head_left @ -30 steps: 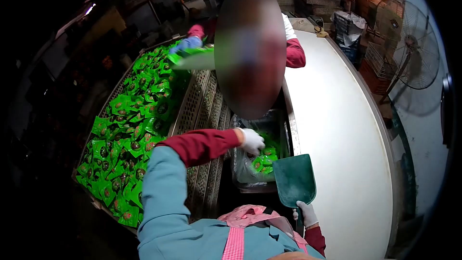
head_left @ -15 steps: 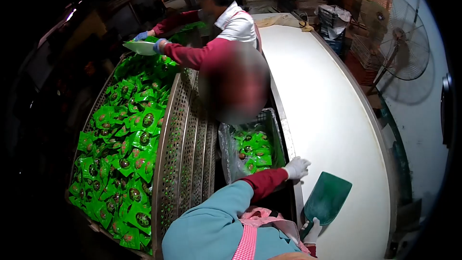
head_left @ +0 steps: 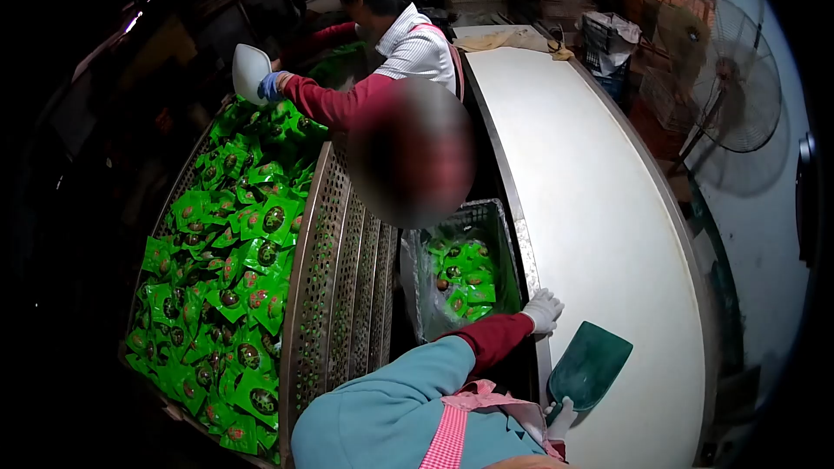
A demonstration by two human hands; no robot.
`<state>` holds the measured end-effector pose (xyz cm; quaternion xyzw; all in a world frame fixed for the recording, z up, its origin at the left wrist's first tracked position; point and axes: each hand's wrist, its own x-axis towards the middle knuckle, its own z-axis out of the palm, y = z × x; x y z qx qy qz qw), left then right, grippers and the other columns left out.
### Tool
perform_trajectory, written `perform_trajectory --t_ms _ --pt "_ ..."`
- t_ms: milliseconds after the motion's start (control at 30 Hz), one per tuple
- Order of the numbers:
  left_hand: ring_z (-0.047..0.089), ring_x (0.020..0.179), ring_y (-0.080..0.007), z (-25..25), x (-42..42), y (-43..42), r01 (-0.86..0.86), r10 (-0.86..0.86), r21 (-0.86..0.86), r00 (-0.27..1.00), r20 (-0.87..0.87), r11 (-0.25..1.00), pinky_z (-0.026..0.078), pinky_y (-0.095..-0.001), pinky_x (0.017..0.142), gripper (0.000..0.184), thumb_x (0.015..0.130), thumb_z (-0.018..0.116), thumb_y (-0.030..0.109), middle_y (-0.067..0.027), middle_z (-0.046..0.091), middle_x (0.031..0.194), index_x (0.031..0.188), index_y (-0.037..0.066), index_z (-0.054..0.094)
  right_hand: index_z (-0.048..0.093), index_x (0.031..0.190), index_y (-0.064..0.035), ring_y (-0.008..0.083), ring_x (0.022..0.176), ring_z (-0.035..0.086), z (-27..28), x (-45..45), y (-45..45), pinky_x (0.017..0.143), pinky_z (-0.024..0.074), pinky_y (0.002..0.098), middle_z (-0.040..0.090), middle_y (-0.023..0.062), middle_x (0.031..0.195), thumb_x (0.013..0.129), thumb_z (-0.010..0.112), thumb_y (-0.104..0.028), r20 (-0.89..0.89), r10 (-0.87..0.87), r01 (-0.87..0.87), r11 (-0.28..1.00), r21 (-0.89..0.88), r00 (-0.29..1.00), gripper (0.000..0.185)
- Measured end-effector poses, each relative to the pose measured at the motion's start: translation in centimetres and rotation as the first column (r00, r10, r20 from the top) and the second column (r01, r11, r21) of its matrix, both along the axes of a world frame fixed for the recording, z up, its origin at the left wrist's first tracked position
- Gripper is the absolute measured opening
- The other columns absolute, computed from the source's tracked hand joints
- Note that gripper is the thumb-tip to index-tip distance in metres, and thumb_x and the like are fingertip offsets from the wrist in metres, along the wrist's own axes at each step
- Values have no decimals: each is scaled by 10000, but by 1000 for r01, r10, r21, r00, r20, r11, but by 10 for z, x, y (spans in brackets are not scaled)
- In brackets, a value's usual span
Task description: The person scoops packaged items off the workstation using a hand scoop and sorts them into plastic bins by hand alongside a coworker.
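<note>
My left hand (head_left: pixel 544 311), in a white glove, rests on the near edge of the white table (head_left: pixel 599 208), fingers spread and nothing in it. My right hand (head_left: pixel 563 418), also gloved, grips the handle of a dark green scoop (head_left: pixel 589 366), whose blade lies over the table. Left of my left hand, a lined crate (head_left: pixel 507 247) holds green packets (head_left: pixel 469 271). Many more green packets (head_left: pixel 230 295) fill a long tray at the left.
A co-worker (head_left: pixel 408 52) leans over the tray's far end, holding a white scoop (head_left: pixel 252 72). Perforated metal panels (head_left: pixel 326 269) stand between tray and crate. A fan (head_left: pixel 728 69) and black crates (head_left: pixel 606 39) are at the right.
My left hand has moved from over the crate to the table edge. The green scoop has shifted right over the table. The co-worker's white scoop has tipped upright.
</note>
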<state>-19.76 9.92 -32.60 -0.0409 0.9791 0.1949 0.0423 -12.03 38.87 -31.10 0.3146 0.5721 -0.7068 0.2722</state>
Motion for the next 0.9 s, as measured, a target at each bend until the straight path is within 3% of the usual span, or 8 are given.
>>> perform_trajectory --t_ms 67,133,367,567,633,667,800,900 --pt "398 1245 -306 7 -1 -1 29 -32 26 993 117 999 193 -463 1113 539 763 608 338 -119 542 1227 1221 66 531 486 958 -122 158 444 473 0 -2 -1 367 407 286 497 44 634 840 573 -199 -5 -7 7 1000 -11 1000 166" --pt "397 1248 -305 9 1 -1 26 -29 36 995 96 999 190 -466 1115 528 763 609 338 -119 544 1223 1210 68 537 495 955 -96 154 462 484 -16 -4 6 372 417 276 500 42 642 842 570 -193 -86 29 -23 998 65 996 166" --pt "434 1190 -294 -1 0 -1 33 -33 22 999 36 999 215 -464 1096 462 734 622 337 -101 562 1166 1116 83 575 518 932 -65 153 481 496 -21 -4 10 379 431 270 503 38 654 842 567 -183 -172 39 -38 999 4 984 156" --pt "459 1149 -286 -8 0 0 11 -11 25 1000 -28 1000 243 -453 1075 393 730 606 319 -98 578 1124 1046 86 600 518 907 -74 161 459 496 -15 -3 7 367 412 279 510 49 637 837 569 -205 -160 49 -37 997 72 986 158" --pt "453 1176 -296 -6 0 0 33 -34 46 999 32 998 203 -456 1100 441 738 614 317 -114 573 1157 1106 75 597 508 851 -83 163 439 490 6 -2 1 357 397 292 512 48 621 841 566 -238 -13 70 -70 998 2 997 166" --pt "460 1158 -289 -6 1 1 8 -8 39 1000 8 999 223 -453 1086 410 739 603 312 -107 577 1141 1075 76 599 449 865 -128 167 408 458 -10 -5 7 364 373 310 496 43 619 858 531 -271 19 85 -85 996 -11 996 165" --pt "470 1148 -276 -2 4 4 -7 7 13 1000 -17 1000 243 -453 1068 396 752 587 314 -103 580 1141 1066 74 599 459 894 -95 172 435 490 -32 -10 20 369 394 310 511 58 640 864 552 -267 61 101 -97 994 -58 993 198" --pt "479 1152 -277 5 3 3 5 -5 1 999 45 1000 231 -454 1081 424 757 588 337 -102 574 1168 1095 82 595 464 913 -88 170 446 498 -11 -5 13 373 400 307 516 63 656 866 556 -271 16 105 -104 994 -42 994 210"
